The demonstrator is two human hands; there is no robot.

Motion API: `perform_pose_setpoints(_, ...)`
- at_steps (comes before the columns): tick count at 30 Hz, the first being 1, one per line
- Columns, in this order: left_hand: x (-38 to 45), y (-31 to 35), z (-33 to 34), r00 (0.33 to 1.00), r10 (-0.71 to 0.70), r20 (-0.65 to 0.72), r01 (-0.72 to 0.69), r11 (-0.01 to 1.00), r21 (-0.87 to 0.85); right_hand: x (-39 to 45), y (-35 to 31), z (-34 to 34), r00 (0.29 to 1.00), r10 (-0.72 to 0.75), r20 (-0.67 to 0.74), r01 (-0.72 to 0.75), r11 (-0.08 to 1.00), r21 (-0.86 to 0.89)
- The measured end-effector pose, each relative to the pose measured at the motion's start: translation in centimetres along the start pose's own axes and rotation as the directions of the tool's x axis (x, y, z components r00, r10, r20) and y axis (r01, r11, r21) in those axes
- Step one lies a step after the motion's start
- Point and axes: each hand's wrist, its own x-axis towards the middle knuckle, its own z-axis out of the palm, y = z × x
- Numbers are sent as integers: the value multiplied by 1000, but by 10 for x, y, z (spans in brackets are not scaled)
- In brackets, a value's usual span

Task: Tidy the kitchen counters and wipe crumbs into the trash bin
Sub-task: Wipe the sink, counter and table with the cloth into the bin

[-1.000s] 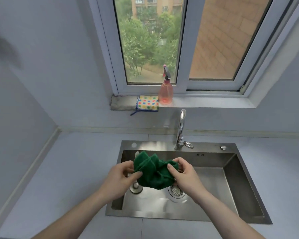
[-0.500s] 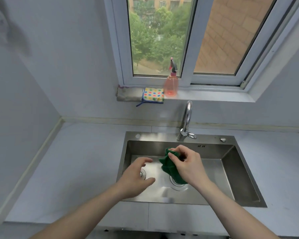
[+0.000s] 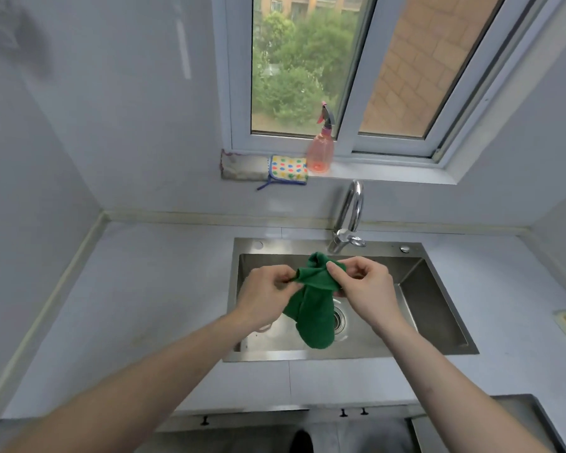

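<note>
Hands first: I count two, both bare, meeting over one rectangular stainless-steel sink point(image 3: 445, 322) set into the pale grey counter point(image 3: 144, 305). Between them hangs one dark green microfibre cloth point(image 3: 314, 308), the only cloth in use. My left hand point(image 3: 265, 295) pinches the cloth's upper left edge between thumb and fingertips, and my right hand point(image 3: 363, 289) pinches the bunched upper right part, thumb on the side facing me. The cloth's top edge is drawn roughly level between the two grips, and the rest falls in a folded, crumpled length, so its long axis runs top to bottom with the loose rounded end pointing down toward the sink floor. That lower end hangs below both hands and partly covers one round metal drain strainer point(image 3: 339, 318) from my view; I cannot tell whether it touches the basin. Behind the sink stands one curved chrome tap point(image 3: 350, 214). On the white window sill point(image 3: 389, 176) I count one translucent pink spray bottle point(image 3: 321, 152) standing upright, and just to its left one yellow dotted sponge cloth with a blue loop point(image 3: 288, 170).
</note>
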Motion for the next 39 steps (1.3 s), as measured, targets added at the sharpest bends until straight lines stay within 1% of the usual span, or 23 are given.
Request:
perform_pose_setpoints(2, -1, 0, -13, 999, 47, 15, -47, 999, 27, -5, -1, 5, 997, 70, -22, -68, 996, 59)
perform_pose_setpoints(4, 0, 2, -26, 995, 100, 27, -102, 992, 80, -9, -4, 9, 993, 110, -38, -107, 991, 75)
perform_pose_setpoints(5, 2, 4, -31, 992, 121, 38, -125, 986, 106, -10, -4, 11, 992, 122, -24, -120, 990, 72)
perform_pose_setpoints(8, 4, 10, -49, 978, 178, 106, -193, 970, 146, -20, -5, 18, 988, 132, 78, -134, 990, 31)
perform_pose_setpoints(11, 3, 14, -66, 965, 212, 157, -232, 964, 128, -35, -3, 28, 961, 131, 245, -121, 991, -54)
perform_pose_setpoints(13, 2, 16, -77, 958, 233, 165, -254, 960, 118, -44, 0, 37, 943, 111, 314, -68, 987, -146)
perform_pose_setpoints(14, 1, 16, -83, 957, 238, 166, -259, 958, 120, -47, 1, 42, 947, 83, 310, -23, 981, -192)
perform_pose_setpoints(16, 0, 15, -94, 959, 220, 180, -247, 958, 145, -49, 0, 50, 965, 8, 263, 53, 973, -223)
perform_pose_setpoints(19, -2, 9, -112, 965, 135, 226, -170, 975, 145, -47, -7, 60, 981, -33, 190, 69, 980, -185)
perform_pose_setpoints(21, -4, 7, -121, 961, 120, 248, -160, 976, 146, -47, -14, 66, 975, -33, 218, 72, 982, -173)
perform_pose_setpoints(24, -6, 14, -131, 944, 150, 293, -212, 958, 193, -50, -26, 85, 942, -87, 324, 139, 980, -141)
perform_pose_setpoints(25, -6, 18, -134, 940, 164, 300, -232, 950, 207, -49, -31, 92, 934, -110, 339, 167, 975, -145)
perform_pose_setpoints(27, -5, 25, -142, 932, 186, 312, -261, 940, 220, -45, -41, 102, 926, -166, 339, 240, 952, -189)
perform_pose_setpoints(29, -5, 28, -154, 921, 208, 329, -287, 934, 214, -39, -49, 107, 920, -205, 335, 280, 941, -192)
perform_pose_setpoints(31, -5, 26, -167, 915, 218, 340, -301, 930, 211, -35, -55, 108, 914, -206, 349, 276, 947, -162)
perform_pose_setpoints(32, -6, 22, -173, 914, 199, 353, -293, 926, 239, -33, -57, 109, 914, -196, 356, 263, 953, -150)
perform_pose_setpoints(34, -7, 10, -185, 911, 99, 401, -262, 889, 376, -30, -61, 108, 906, -147, 397, 208, 972, -113)
perform_pose_setpoints(36, -10, -6, -194, 900, -25, 436, -231, 820, 524, -28, -61, 104, 882, -94, 462, 150, 985, -86)
perform_pose_setpoints(37, -12, -14, -197, 902, -48, 429, -220, 804, 553, -27, -59, 100, 875, -81, 477, 149, 983, -106)
perform_pose_setpoints(39, -17, -26, -200, 930, -9, 368, -203, 821, 534, -27, -52, 96, 890, -93, 447, 191, 965, -179)
